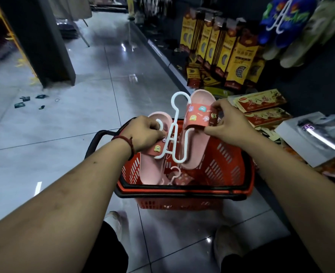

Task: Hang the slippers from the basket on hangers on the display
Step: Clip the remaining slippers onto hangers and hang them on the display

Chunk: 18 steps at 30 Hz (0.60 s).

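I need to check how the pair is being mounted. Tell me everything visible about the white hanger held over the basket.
The white hanger looks like thin moulded plastic: a round hook loop on top, a narrow stem, and two looped arms below. It is held roughly upright above the red basket. The left hand grips its left arm against one pink slipper; the right hand holds the other slipper's strap at its right arm. Whether either slipper is fully threaded on cannot be told.

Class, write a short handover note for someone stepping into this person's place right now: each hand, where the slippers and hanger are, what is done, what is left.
Left hand: grips the left pink slipper and one hanger arm.
Right hand: pinches the right slipper's strap.
White hanger: between both slippers, above the red basket.
Done: pair lifted, hanger being fitted.
Left: finish fitting, hang it on the display; another hanger and more stock remain in the basket.
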### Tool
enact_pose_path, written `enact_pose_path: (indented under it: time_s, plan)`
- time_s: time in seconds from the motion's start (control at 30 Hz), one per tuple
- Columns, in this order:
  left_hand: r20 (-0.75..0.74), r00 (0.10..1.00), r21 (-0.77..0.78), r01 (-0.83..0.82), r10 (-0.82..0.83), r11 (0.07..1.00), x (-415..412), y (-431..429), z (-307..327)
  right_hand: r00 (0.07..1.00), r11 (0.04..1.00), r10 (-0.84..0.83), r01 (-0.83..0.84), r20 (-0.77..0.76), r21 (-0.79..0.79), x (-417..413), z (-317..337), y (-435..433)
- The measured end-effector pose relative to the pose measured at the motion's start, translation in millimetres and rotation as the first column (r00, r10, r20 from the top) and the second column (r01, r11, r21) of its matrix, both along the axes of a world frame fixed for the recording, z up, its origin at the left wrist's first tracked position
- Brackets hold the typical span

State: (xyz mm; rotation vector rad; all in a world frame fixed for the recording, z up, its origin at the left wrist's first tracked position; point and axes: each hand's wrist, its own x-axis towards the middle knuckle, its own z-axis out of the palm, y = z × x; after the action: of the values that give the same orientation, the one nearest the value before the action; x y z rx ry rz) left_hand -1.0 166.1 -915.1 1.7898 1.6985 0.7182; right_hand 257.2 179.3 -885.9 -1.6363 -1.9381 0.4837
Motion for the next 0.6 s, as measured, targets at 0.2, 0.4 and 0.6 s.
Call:
enact_pose_path:
  time_s: [0.2,0.4,0.6]
  plan:
    - [0.125,0.985,0.009,-0.124,0.122,0.992,4,8,-1,0.993,0.994,0.101,-0.098,0.057,-0.054,-4,1,-5]
    - [0.376,0.912,0.104,-0.214,0.161,0.971,9,10,3,0.953,0.970,0.236,-0.218,0.189,-0.112,-16,-8,-12]
    - [0.386,0.914,0.078,-0.172,0.129,0.982,8,10,2,0.979,0.973,0.191,-0.180,0.070,-0.145,-20,-10,-8]
